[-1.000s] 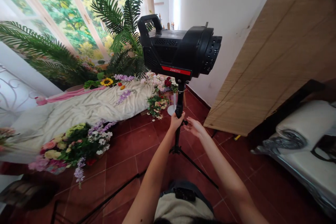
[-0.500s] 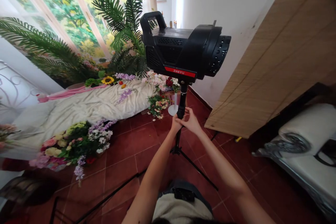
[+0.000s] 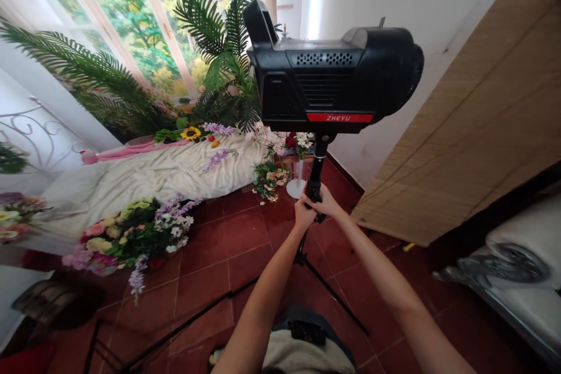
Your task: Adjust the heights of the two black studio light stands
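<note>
Lamp sits at the top end of a stand, left hand and right hand both clasped around it.

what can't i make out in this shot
Head view: the part of the light stand inside the grip, covered by the left hand and right hand.
Head view: the front face of the ZHEYU studio light, turned away behind its housing.
Head view: the rest of the silver-framed seat, cut off by the right edge.
</note>
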`<state>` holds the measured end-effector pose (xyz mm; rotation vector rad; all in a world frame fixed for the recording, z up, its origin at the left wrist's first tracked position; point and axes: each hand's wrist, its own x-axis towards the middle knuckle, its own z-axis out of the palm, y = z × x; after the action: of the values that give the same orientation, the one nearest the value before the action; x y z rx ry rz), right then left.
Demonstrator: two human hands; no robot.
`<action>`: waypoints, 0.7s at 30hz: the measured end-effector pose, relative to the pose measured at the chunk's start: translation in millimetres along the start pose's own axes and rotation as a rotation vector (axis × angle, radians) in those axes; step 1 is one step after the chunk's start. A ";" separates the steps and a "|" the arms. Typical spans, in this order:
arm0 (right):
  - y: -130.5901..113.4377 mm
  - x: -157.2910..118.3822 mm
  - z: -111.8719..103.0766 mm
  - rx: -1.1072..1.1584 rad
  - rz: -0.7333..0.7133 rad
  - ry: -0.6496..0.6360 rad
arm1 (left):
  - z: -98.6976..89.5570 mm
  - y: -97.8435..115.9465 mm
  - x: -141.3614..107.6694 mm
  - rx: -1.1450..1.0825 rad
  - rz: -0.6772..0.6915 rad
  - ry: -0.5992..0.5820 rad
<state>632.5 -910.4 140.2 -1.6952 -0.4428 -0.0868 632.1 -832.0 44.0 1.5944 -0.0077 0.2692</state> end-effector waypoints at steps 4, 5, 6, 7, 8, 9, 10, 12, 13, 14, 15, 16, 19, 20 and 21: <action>-8.0 1.2 2.2 -0.009 -0.039 0.031 | 0.6 1.2 -1.1 0.027 -0.008 -0.011; -9.5 1.3 3.0 -0.020 -0.045 0.056 | 0.9 0.1 -1.2 0.038 0.007 -0.004; -11.4 1.8 3.5 -0.035 -0.050 0.084 | 1.2 -1.1 -1.3 0.050 0.023 0.005; -13.9 2.8 3.5 -0.054 -0.057 0.109 | 1.3 -2.4 -1.5 0.066 0.038 0.017; -17.3 4.5 2.9 -0.072 -0.068 0.126 | 1.3 -3.3 -1.7 0.085 0.051 0.029; -21.7 6.9 1.8 -0.089 -0.087 0.135 | 1.3 -3.8 -2.0 0.107 0.062 0.039; -26.9 9.9 0.0 -0.101 -0.113 0.137 | 1.2 -3.7 -2.5 0.131 0.069 0.049; -39.0 17.0 -4.5 -0.110 -0.175 0.119 | 1.2 -2.1 -3.6 0.175 0.071 0.064; -45.3 20.6 -7.1 -0.107 -0.204 0.103 | 1.3 -0.9 -4.2 0.188 0.066 0.064; -51.3 24.0 -9.6 -0.100 -0.228 0.085 | 1.5 0.2 -4.6 0.192 0.056 0.063; -56.9 26.9 -11.9 -0.093 -0.247 0.064 | 1.8 1.2 -5.0 0.189 0.045 0.064; -61.7 29.3 -13.9 -0.086 -0.261 0.044 | 2.1 1.7 -5.1 0.181 0.036 0.064; -71.3 32.9 -17.9 -0.078 -0.298 0.008 | 2.9 1.1 -4.4 0.170 0.029 0.078; -73.2 33.3 -18.7 -0.080 -0.304 0.000 | 3.1 0.4 -3.9 0.174 0.029 0.084; -74.6 33.4 -19.3 -0.082 -0.306 -0.009 | 3.3 -0.4 -3.3 0.178 0.026 0.088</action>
<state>641.8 -913.0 223.6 -1.6970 -0.7113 -0.3239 629.5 -835.8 42.9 1.7585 0.0650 0.3686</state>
